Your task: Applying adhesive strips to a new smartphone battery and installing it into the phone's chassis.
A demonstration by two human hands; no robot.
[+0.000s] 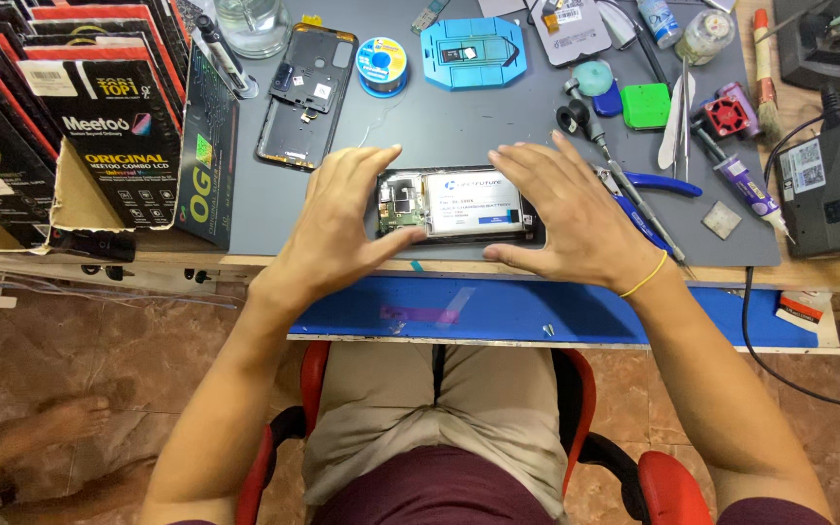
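A grey mat (478,117) covers most of the bench, and below its front edge runs a blue shelf (498,311). At the left stand stacked boxes (70,107) of black, red and orange. At the far right sits a dark station (833,190) with a black cable hanging off the bench.

An opened phone (459,206) lies flat on the mat near its front edge, between both hands, its circuit board showing at the left end and a white-labelled battery filling the middle.

The left hand (337,228) cups the phone's left end, fingers spread and curved over the top edge, thumb pressed against the near edge; it is partly open, gripping the phone lightly by its sides. The right hand (576,214) mirrors it on the right end, fingers splayed over the top, thumb along the near edge. A yellow band (646,277) circles the right wrist.

Behind the left hand lies a black back cover (305,92), well apart from the phone. Beside it are a solder spool (382,64) and a blue jig (473,53). Blue pliers (658,190) lie just beside the right hand, with a screwdriver (624,175), tweezers (682,126) and a glue tube (746,185) further right.
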